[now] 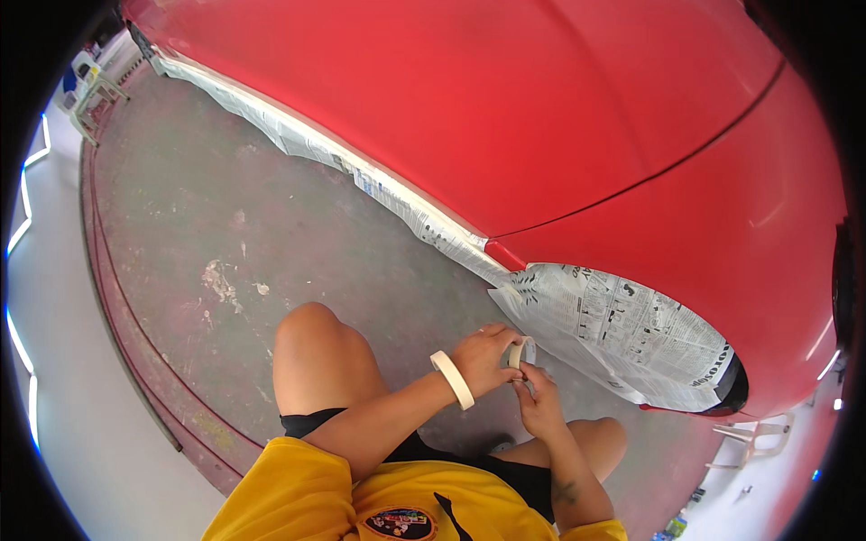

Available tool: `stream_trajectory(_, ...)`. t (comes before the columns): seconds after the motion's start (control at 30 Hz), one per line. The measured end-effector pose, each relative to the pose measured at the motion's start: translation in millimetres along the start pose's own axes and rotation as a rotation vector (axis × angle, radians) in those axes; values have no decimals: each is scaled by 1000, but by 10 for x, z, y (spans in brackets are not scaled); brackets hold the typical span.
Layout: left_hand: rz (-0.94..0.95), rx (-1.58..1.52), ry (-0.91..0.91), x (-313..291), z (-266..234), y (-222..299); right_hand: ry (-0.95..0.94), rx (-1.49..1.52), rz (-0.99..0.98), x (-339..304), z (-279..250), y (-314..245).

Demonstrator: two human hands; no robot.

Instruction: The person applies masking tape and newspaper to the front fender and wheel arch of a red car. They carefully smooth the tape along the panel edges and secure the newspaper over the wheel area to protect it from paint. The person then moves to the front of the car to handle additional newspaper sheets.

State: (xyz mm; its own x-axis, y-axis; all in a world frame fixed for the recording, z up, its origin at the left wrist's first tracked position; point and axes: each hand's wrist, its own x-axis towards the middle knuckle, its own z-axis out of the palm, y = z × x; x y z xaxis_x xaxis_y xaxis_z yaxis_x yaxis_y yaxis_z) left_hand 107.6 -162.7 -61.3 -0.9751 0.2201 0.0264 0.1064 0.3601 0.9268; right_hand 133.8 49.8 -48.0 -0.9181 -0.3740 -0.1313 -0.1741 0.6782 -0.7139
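My left hand (487, 359) is closed round a small roll of masking tape (516, 353), held between my bent knees. Against the roll's lower edge, the fingertips of my right hand (539, 404) are pinched together at the tape; its loose end is too small to make out. A second, cream masking tape roll (452, 380) is worn round my left wrist like a bangle. Just beyond my hands, newspaper (622, 329) covers the wheel area of a red car (451, 108). More newspaper strips (397, 200) hang along its lower side edge, with pale tape above them.
The grey-green floor (198, 207) has pale splotches and stretches left to a raised reddish edge (135, 334). A light plastic chair (753, 442) stands at the far right, and another chair (90, 99) at the far upper left. Zigzag lights run along the left side.
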Motion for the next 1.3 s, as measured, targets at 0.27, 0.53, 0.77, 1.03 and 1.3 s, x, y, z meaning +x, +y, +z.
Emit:
stream_trajectory(0.27, 130, -117, -155, -93, 60, -18, -33, -156, 140, -231, -197, -440)
stream_trajectory(0.53, 167, -308, -155, 29, -94, 96, -38, -185, 141, -132, -426, -841)
stream_trajectory(0.77, 122, -307, -85, -28, -220, 209, -95, -216, 76, -90, -490, -856)
stream_trajectory(1.03, 161, -395, 75, 8, -559, 250, -188, -285, -132, 134, -665, -1034)
stream_trajectory(1.3, 277, -90, 205, 88, -436, 328, -71, -283, -230, 158, -593, -802)
